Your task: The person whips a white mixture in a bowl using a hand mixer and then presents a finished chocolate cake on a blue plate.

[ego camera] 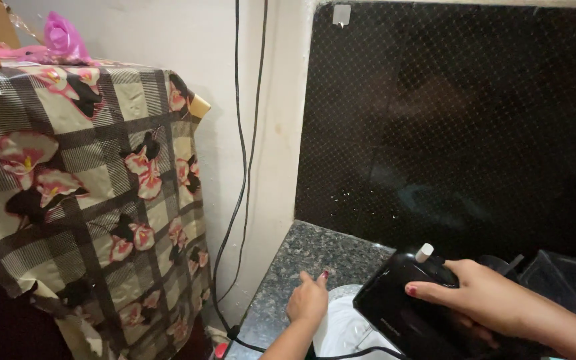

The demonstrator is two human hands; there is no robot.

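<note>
1. Holding a black iron (408, 313), the right hand (495, 300) wraps its fingers tight around the iron's top, over the near part of the stone surface (315, 250).
2. The left hand (308, 301) rests on a white cloth (345, 330), fingers bent and holding nothing.
3. The cloth lies on the surface near its left edge, just beside the iron.
4. It looks like the step is getting the cloth flat for pressing.
5. Next, the iron needs a slow, careful drop onto the cloth, away from the left fingers and the black cord (288, 351).
</note>
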